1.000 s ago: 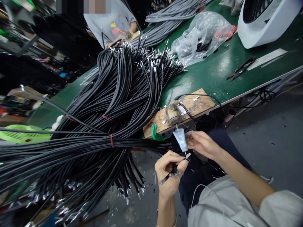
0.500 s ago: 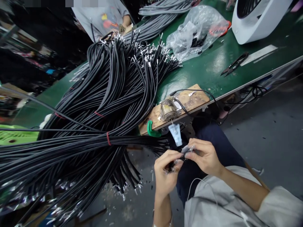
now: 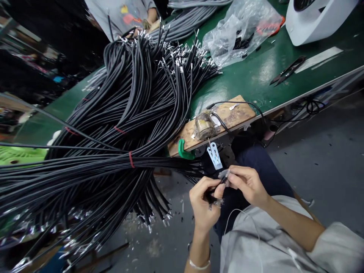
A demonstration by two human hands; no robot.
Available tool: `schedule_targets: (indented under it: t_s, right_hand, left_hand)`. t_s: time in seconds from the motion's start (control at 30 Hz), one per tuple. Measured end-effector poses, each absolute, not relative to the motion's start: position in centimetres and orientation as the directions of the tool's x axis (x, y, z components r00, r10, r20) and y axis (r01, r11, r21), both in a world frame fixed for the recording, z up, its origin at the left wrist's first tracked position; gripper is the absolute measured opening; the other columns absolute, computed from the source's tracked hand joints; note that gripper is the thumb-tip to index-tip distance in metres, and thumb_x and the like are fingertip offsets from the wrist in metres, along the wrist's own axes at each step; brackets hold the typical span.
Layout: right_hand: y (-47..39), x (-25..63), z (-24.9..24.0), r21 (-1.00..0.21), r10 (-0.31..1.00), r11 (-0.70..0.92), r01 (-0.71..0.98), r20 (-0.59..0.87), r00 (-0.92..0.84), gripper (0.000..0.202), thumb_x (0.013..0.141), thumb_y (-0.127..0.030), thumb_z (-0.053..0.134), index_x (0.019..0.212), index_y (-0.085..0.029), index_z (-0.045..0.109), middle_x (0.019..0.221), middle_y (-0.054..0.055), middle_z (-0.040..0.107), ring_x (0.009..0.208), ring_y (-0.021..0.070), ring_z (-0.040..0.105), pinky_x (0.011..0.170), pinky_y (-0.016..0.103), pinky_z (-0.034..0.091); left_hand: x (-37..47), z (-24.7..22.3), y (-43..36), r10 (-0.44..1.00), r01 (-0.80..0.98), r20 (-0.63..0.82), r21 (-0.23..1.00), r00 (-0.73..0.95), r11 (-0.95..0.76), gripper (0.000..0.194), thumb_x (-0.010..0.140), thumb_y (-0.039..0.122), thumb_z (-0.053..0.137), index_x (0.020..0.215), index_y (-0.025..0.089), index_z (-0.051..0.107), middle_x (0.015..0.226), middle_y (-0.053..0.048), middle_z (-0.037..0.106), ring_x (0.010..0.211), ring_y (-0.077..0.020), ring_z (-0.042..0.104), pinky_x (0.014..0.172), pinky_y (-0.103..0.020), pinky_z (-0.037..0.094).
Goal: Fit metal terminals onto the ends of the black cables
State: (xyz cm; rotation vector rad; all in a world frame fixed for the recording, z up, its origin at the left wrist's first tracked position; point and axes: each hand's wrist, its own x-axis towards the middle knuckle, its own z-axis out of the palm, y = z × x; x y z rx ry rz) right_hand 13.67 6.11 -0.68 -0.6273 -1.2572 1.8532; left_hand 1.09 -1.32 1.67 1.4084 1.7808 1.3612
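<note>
My left hand (image 3: 206, 203) is closed on the end of a black cable (image 3: 222, 181), pinched between thumb and fingers, with shiny stripped wire below its fingers. Beside it, my right hand (image 3: 248, 184) pinches the silvery wires at the cable's tip. The two hands nearly touch, above my lap. Just above them hangs a light blue clip (image 3: 214, 156), on the shaft of a small motor wrapped in plastic (image 3: 204, 126). That motor sits on a wooden board (image 3: 233, 115). A large pile of black cables (image 3: 133, 110) with silvery ends lies to the left, bundled with red ties.
On the green table (image 3: 264, 76) lie a clear plastic bag (image 3: 241, 30), black snips (image 3: 287, 71) and a white device (image 3: 318, 22). A green clamp (image 3: 184, 151) grips the board's edge. Another person's grey shirt (image 3: 122, 15) shows behind the cables.
The blue clip, blurred before, now shows clearly. Both hands stay together, with small finger shifts at the cable tip. My left hand appears slightly further right, and the whole view has shifted a little.
</note>
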Motion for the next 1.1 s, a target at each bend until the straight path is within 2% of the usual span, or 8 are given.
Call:
schedule_targets:
  t_s: [0.13,0.33,0.5,0.6,0.7,0.83,0.97,1.1]
  right_hand:
    - [5.9,13.3,-1.3,-0.829,0.802,-0.402,-0.388,-0.115,-0.586,0.024,0.083,-0.036,0.062,0.077,-0.013,0.068,0.059,0.000,0.053,0.047,0.0081,0.040,0.045,0.023,0.033]
    - [6.6,14.0,-1.1,-0.988,0.901,0.134,-0.077,0.154,-0.406,0.013,0.084,-0.023,0.063,0.072,-0.017,0.062,0.066,-0.001,0.050,0.058,0.0109,0.044,0.055,0.025,0.036]
    - [7.7,14.0,-1.4,-0.973,0.896,0.214,0.085,0.161,-0.413,0.036,0.088,-0.026,0.059,0.055,-0.017,0.049,0.054,-0.003,0.042,0.049,0.0088,0.037,0.049,0.026,0.028]
    - [8.8,14.5,-1.6,-0.994,0.943,0.103,0.038,0.086,-0.323,0.033,0.089,-0.036,0.058,0.063,-0.017,0.059,0.058,-0.001,0.051,0.052,0.0102,0.042,0.050,0.025,0.032]
    - [9.8,15.1,-1.4,-0.999,0.849,-0.005,-0.055,0.025,-0.527,0.027,0.081,-0.042,0.069,0.081,-0.016,0.069,0.071,0.002,0.061,0.061,0.0122,0.049,0.055,0.024,0.038]
    - [9.0,14.6,-1.3,-0.977,0.786,-0.154,-0.147,-0.031,-0.617,0.026,0.071,-0.038,0.079,0.069,-0.015,0.069,0.065,0.000,0.055,0.059,0.0110,0.045,0.055,0.024,0.037]
    - [6.8,12.5,-2.0,-0.744,0.824,-0.475,-0.471,-0.187,-0.535,0.028,0.069,-0.040,0.080,0.065,-0.016,0.066,0.062,-0.001,0.055,0.060,0.0115,0.048,0.059,0.026,0.040]
    - [5.6,11.3,-2.5,-0.503,0.734,-0.661,-0.557,-0.281,-0.618,0.028,0.066,-0.040,0.082,0.069,-0.016,0.067,0.065,0.001,0.059,0.060,0.0117,0.049,0.058,0.026,0.042]
  left_hand:
    - [1.5,1.3,-1.3,0.892,0.412,0.229,0.910,-0.389,-0.053,0.006,0.080,0.016,0.068,0.076,0.017,0.065,0.066,0.001,0.058,0.059,-0.0118,0.054,0.054,-0.022,0.040]
    - [2.3,1.2,-1.4,0.883,0.602,0.334,0.795,-0.329,-0.076,0.011,0.079,0.009,0.067,0.076,0.018,0.061,0.069,0.001,0.059,0.059,-0.0114,0.055,0.056,-0.022,0.043]
    - [2.6,1.2,-1.4,0.936,0.687,0.301,0.720,-0.180,-0.099,0.012,0.080,0.006,0.063,0.078,0.018,0.060,0.069,0.000,0.059,0.058,-0.0111,0.056,0.056,-0.022,0.042]
    - [2.6,1.0,-1.6,0.916,0.681,0.305,0.730,-0.262,-0.048,0.012,0.079,0.007,0.065,0.078,0.018,0.060,0.069,0.000,0.059,0.057,-0.0108,0.054,0.054,-0.022,0.042]
    - [2.7,1.0,-1.8,0.888,0.678,0.328,0.735,-0.322,-0.025,0.012,0.078,0.007,0.066,0.078,0.018,0.060,0.068,0.001,0.057,0.057,-0.0105,0.052,0.054,-0.022,0.041]
    - [3.0,1.0,-1.7,0.865,0.673,0.347,0.739,-0.361,-0.016,0.010,0.079,0.008,0.065,0.081,0.018,0.062,0.069,0.001,0.055,0.058,-0.0105,0.052,0.055,-0.021,0.041]
    - [3.0,1.1,-1.4,0.863,0.603,0.287,0.797,-0.415,0.026,0.007,0.081,0.013,0.066,0.085,0.018,0.063,0.073,0.001,0.056,0.059,-0.0100,0.053,0.054,-0.020,0.041]
    - [2.4,1.1,-1.1,0.876,0.485,0.173,0.871,-0.449,0.076,0.007,0.086,0.021,0.062,0.080,0.017,0.063,0.069,0.002,0.051,0.054,-0.0087,0.049,0.049,-0.019,0.037]
